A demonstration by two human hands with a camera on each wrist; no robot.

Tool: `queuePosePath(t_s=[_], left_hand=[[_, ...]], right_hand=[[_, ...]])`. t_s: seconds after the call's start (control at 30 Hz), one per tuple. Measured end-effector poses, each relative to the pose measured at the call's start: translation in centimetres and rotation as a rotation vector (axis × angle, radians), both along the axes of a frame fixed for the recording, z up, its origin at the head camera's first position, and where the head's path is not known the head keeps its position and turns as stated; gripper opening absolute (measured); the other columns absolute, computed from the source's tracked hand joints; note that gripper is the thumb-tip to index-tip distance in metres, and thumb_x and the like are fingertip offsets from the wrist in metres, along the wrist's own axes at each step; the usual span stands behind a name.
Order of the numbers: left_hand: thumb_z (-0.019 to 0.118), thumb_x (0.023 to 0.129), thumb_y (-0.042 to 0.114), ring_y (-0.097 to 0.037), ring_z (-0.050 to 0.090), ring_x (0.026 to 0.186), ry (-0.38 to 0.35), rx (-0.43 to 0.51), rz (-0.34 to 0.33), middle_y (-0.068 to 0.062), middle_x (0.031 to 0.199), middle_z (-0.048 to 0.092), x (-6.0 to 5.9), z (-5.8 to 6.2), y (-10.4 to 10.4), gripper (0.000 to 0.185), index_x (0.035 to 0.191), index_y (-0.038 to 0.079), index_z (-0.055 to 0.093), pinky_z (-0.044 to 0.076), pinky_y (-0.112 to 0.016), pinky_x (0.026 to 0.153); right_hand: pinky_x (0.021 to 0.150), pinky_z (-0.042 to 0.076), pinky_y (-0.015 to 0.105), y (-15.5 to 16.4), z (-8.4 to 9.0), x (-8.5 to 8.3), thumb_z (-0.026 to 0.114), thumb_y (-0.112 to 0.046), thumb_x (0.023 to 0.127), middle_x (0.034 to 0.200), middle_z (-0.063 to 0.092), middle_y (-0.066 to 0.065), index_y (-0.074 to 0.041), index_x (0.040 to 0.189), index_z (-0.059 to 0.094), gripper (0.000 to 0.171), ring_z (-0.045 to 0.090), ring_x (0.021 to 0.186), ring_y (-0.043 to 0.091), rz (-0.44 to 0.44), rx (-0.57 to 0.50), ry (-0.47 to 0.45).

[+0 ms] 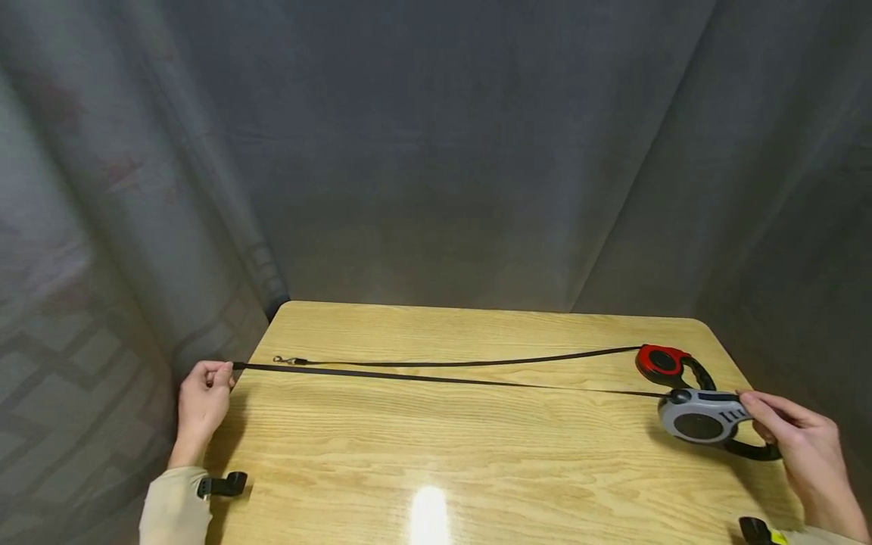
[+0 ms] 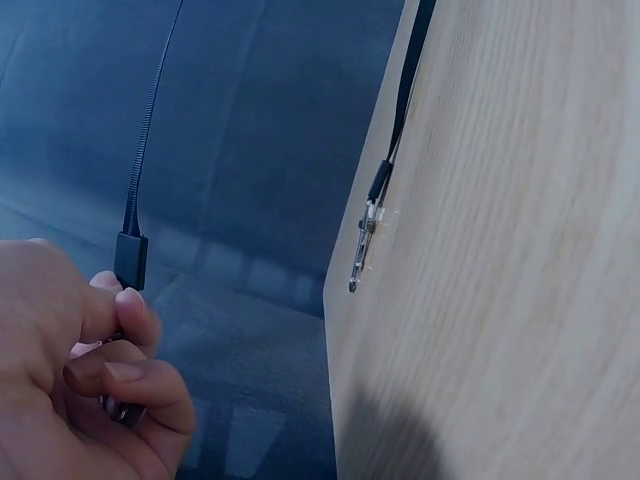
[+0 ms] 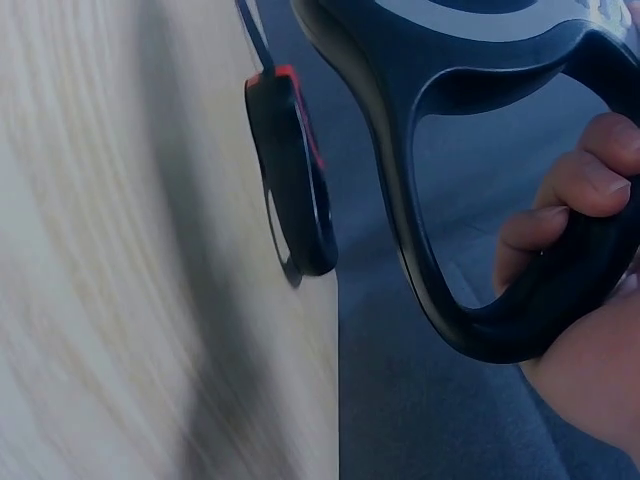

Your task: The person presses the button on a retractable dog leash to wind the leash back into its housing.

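Note:
A grey-and-black retractable leash is at the right edge of the wooden table. My right hand grips its black loop handle, fingers curled round it. Its black tape runs taut across the table to my left hand, which pinches the tape's end just off the left edge. A red-and-black leash lies flat behind the grey one. Its tape stretches left and ends in a metal clip resting on the table, also seen in the left wrist view as the clip.
Grey fabric hangs behind and on both sides of the table, close to its edges. Black wrist mounts show on my sleeves near the front corners. A bright light glare sits on the wood near me.

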State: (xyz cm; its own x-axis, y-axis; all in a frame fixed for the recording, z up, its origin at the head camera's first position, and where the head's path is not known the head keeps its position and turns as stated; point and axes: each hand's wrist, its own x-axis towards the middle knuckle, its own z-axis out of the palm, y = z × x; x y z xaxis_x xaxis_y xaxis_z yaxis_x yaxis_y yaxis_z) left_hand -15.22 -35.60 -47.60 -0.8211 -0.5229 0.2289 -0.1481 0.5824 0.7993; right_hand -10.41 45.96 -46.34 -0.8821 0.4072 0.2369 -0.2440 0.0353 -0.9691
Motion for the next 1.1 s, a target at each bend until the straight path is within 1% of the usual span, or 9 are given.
queuePosePath(t_s=[0.13, 0.3, 0.47, 0.63, 0.77, 1.1], left_hand=[[0.058, 0.110, 0.019, 0.002, 0.045, 0.062, 0.006, 0.005, -0.006, 0.027, 0.066, 0.049, -0.1, 0.2, 0.1, 0.022, 0.106, -0.002, 0.062, 0.036, -0.019, 0.062], [0.058, 0.110, 0.019, 0.001, 0.045, 0.062, 0.010, 0.004, -0.015, 0.024, 0.066, 0.049, -0.2, 0.6, 0.3, 0.022, 0.106, -0.003, 0.062, 0.036, -0.019, 0.061], [0.058, 0.110, 0.018, 0.001, 0.044, 0.061, 0.031, -0.005, -0.017, 0.026, 0.066, 0.048, -0.4, 1.1, 0.4, 0.022, 0.105, -0.003, 0.062, 0.036, -0.019, 0.060], [0.059, 0.109, 0.016, 0.000, 0.044, 0.061, 0.050, 0.005, -0.032, 0.025, 0.066, 0.048, -0.5, 1.3, 0.8, 0.021, 0.104, -0.004, 0.062, 0.036, -0.020, 0.059], [0.060, 0.109, 0.015, 0.000, 0.044, 0.061, 0.057, 0.005, -0.030, 0.025, 0.066, 0.048, -0.6, 1.4, 1.0, 0.019, 0.104, -0.004, 0.063, 0.036, -0.019, 0.060], [0.059, 0.110, 0.018, -0.002, 0.044, 0.060, 0.029, -0.015, -0.029, 0.021, 0.068, 0.050, -0.4, 1.4, 0.9, 0.022, 0.107, -0.004, 0.063, 0.036, -0.021, 0.059]], right_hand=[[0.059, 0.019, 0.035, -0.3, 0.3, -0.3, 0.067, 0.011, 0.098, 0.069, 0.067, -0.009, -0.008, 0.094, 0.084, 0.026, 0.040, 0.054, 0.012, 0.022, 0.014, 0.041], [0.059, 0.017, 0.036, -0.5, 0.4, -0.4, 0.065, 0.014, 0.098, 0.070, 0.067, -0.008, -0.005, 0.094, 0.083, 0.026, 0.040, 0.054, 0.013, 0.047, -0.010, 0.086], [0.058, 0.019, 0.035, -0.9, 0.3, -0.5, 0.065, 0.013, 0.098, 0.073, 0.069, -0.009, -0.008, 0.095, 0.084, 0.028, 0.043, 0.056, 0.012, 0.069, 0.003, 0.069], [0.058, 0.020, 0.035, -1.4, 0.4, -0.7, 0.066, 0.013, 0.098, 0.075, 0.071, -0.010, -0.007, 0.098, 0.084, 0.027, 0.045, 0.057, 0.011, 0.093, 0.012, 0.067], [0.059, 0.020, 0.035, -1.5, 0.4, -0.8, 0.066, 0.013, 0.098, 0.076, 0.072, -0.010, -0.007, 0.100, 0.084, 0.027, 0.044, 0.058, 0.011, 0.102, 0.015, 0.065], [0.056, 0.022, 0.034, -1.5, 0.5, -0.8, 0.066, 0.013, 0.098, 0.077, 0.075, -0.011, -0.009, 0.098, 0.085, 0.029, 0.046, 0.056, 0.010, 0.102, -0.005, 0.063]])
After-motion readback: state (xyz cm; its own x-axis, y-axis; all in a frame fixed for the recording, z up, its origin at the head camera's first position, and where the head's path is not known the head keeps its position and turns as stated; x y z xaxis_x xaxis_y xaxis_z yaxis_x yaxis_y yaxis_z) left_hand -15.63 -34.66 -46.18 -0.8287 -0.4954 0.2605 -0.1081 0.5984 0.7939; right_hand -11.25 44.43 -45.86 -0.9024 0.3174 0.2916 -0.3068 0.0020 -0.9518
